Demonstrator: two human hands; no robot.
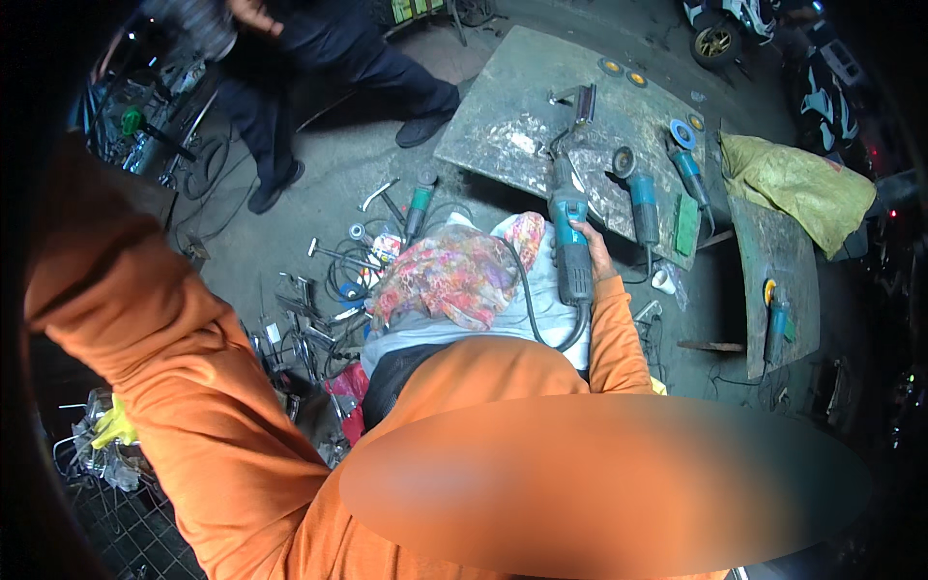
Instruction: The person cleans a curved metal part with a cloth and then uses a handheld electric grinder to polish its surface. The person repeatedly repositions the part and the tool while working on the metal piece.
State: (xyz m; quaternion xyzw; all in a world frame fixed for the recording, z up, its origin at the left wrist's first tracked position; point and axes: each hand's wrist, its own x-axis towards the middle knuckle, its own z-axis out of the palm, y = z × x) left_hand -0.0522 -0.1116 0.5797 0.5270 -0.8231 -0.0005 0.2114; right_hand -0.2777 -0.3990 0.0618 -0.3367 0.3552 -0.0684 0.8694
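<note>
My right hand (599, 253) is wrapped around the side of a teal and black corded power grinder (574, 275). Its body lies over my lap and its front end points toward the table, where a metal bracket-like piece (584, 104) rests close to it. The cord loops back from the tool's rear end across my lap. A pink floral cloth (449, 275) is spread over my legs beside the tool. My left arm, in an orange sleeve (184, 348), is raised toward the upper left; its hand lies outside the picture.
On the worn table (493, 97) lie an angle grinder (642, 205), another with a blue disc (688, 174) and loose discs (635, 79). A yellow-green sack (797, 188) covers a side board. Hammers (343, 254), cables and another grinder (420, 208) crowd the floor. A person (309, 68) stands ahead.
</note>
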